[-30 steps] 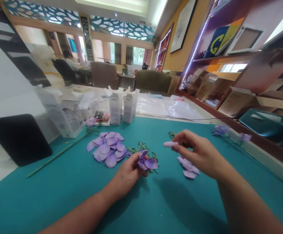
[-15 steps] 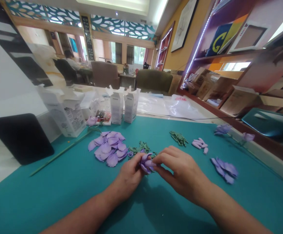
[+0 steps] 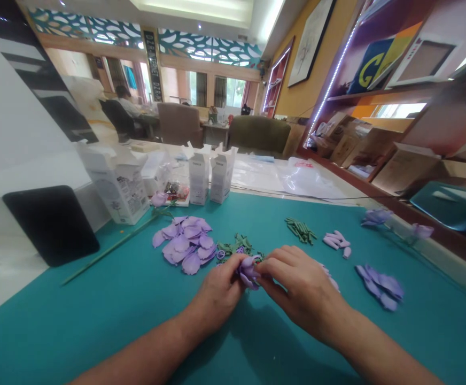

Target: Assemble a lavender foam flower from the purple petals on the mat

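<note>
A purple artificial flower (image 3: 249,272) is held low over the teal mat (image 3: 169,342). My left hand (image 3: 220,291) grips it from the left, thumb and fingers closed. From the right, my right hand (image 3: 297,289) pinches a petal at the flower's side; the fingertips are partly hidden. Just behind lie small green leafy pieces (image 3: 237,246) and a purple ring (image 3: 220,254). A pile of loose purple petals (image 3: 187,243) spreads to the left. Beyond my right hand are green stick-like pieces (image 3: 300,230), pale lilac buds (image 3: 337,240) and more purple petals (image 3: 380,286).
A long-stemmed lilac flower (image 3: 158,199) lies at the left, near a black tablet-like panel (image 3: 52,224). Open white boxes (image 3: 199,179) stand along the mat's far edge. Another stemmed flower (image 3: 377,216) lies at the far right. A person (image 3: 124,101) sits in the background.
The view has shifted slightly, so everything sits a little further right. Both hands stay on the flower. Some lilac petals now show behind my right hand.
</note>
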Action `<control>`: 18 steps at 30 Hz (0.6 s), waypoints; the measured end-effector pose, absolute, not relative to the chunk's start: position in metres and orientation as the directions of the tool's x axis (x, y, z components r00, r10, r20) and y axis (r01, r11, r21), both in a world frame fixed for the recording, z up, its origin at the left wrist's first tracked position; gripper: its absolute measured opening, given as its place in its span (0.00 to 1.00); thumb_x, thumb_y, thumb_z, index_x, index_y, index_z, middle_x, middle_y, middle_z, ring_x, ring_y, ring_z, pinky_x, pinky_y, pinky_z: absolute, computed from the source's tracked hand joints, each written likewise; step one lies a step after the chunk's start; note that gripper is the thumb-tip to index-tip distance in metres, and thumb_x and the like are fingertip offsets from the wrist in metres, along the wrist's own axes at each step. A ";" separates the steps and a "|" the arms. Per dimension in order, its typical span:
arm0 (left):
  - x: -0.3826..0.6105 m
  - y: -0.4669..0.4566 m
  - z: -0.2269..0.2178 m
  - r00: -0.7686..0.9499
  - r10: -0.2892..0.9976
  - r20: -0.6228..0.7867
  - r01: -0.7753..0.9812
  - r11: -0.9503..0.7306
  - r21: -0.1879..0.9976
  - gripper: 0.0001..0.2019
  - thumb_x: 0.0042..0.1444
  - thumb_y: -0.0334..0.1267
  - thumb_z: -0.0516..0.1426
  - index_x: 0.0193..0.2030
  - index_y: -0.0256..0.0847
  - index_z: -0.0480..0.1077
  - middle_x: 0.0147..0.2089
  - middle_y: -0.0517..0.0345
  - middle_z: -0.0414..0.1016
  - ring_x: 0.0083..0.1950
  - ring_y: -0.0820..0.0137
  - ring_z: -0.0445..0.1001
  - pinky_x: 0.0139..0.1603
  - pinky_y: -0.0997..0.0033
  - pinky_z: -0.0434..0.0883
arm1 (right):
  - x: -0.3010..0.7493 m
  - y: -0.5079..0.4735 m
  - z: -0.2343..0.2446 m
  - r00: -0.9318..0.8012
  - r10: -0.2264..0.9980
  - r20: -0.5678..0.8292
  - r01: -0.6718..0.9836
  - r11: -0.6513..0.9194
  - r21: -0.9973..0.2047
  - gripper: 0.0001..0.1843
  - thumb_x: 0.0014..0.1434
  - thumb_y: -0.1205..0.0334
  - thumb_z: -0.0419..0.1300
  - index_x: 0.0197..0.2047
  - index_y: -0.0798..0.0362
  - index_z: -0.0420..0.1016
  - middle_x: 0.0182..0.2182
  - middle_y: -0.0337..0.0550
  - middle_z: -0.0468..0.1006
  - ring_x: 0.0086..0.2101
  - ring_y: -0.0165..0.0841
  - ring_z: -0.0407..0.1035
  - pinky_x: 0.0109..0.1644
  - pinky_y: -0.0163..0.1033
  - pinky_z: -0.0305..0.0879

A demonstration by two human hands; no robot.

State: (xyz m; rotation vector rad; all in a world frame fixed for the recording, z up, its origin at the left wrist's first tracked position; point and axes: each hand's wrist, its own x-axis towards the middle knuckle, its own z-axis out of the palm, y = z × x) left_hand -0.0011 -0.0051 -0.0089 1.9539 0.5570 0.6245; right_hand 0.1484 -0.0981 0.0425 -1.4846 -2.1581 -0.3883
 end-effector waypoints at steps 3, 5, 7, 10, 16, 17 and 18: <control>-0.001 -0.005 -0.010 0.756 0.623 0.200 0.125 -0.438 0.890 0.13 0.56 0.32 0.49 0.46 0.41 0.69 0.36 0.58 0.74 0.35 0.69 0.69 0.38 0.72 0.65 | 0.148 -0.098 0.042 -0.286 0.787 0.547 0.930 0.366 -0.040 0.16 0.67 0.62 0.48 0.32 0.54 0.72 0.27 0.43 0.73 0.30 0.32 0.65 0.33 0.37 0.57; -0.001 -0.005 -0.011 0.755 0.622 0.209 0.125 -0.448 0.885 0.13 0.55 0.31 0.49 0.46 0.41 0.69 0.35 0.58 0.74 0.35 0.69 0.69 0.38 0.72 0.65 | 0.147 -0.098 0.042 -0.286 0.786 0.548 0.930 0.366 -0.040 0.16 0.67 0.62 0.48 0.32 0.54 0.72 0.27 0.43 0.73 0.29 0.32 0.65 0.33 0.37 0.57; -0.001 -0.004 -0.011 0.753 0.622 0.214 0.126 -0.455 0.881 0.13 0.55 0.31 0.49 0.45 0.41 0.69 0.34 0.58 0.74 0.35 0.69 0.69 0.38 0.72 0.65 | 0.147 -0.098 0.042 -0.290 0.783 0.551 0.929 0.368 -0.034 0.16 0.67 0.63 0.48 0.31 0.54 0.72 0.26 0.43 0.73 0.29 0.32 0.65 0.33 0.37 0.57; -0.001 -0.005 -0.011 0.749 0.626 0.217 0.133 -0.462 0.877 0.12 0.55 0.32 0.49 0.45 0.41 0.69 0.34 0.58 0.74 0.35 0.69 0.69 0.37 0.72 0.65 | 0.146 -0.097 0.042 -0.292 0.779 0.555 0.929 0.369 -0.028 0.16 0.67 0.63 0.47 0.32 0.54 0.72 0.26 0.43 0.73 0.29 0.32 0.65 0.33 0.37 0.57; -0.003 -0.006 -0.008 0.750 0.624 0.222 0.137 -0.474 0.870 0.12 0.55 0.31 0.48 0.44 0.41 0.68 0.35 0.58 0.74 0.36 0.69 0.69 0.38 0.72 0.64 | 0.145 -0.097 0.041 -0.295 0.773 0.562 0.927 0.375 -0.030 0.13 0.67 0.65 0.49 0.32 0.54 0.71 0.26 0.42 0.72 0.29 0.32 0.65 0.33 0.37 0.56; -0.003 -0.006 -0.007 0.751 0.623 0.218 0.140 -0.474 0.869 0.12 0.55 0.31 0.48 0.43 0.41 0.68 0.35 0.58 0.74 0.36 0.69 0.69 0.38 0.72 0.65 | 0.145 -0.097 0.040 -0.297 0.772 0.563 0.926 0.376 -0.027 0.13 0.67 0.65 0.49 0.32 0.54 0.71 0.26 0.42 0.72 0.29 0.32 0.65 0.33 0.37 0.56; -0.003 -0.006 -0.007 0.752 0.623 0.216 0.142 -0.473 0.869 0.12 0.55 0.32 0.48 0.43 0.41 0.68 0.35 0.58 0.75 0.36 0.68 0.70 0.38 0.71 0.65 | 0.145 -0.096 0.040 -0.299 0.770 0.563 0.927 0.375 -0.022 0.13 0.67 0.65 0.49 0.32 0.54 0.71 0.26 0.42 0.72 0.29 0.32 0.65 0.33 0.37 0.55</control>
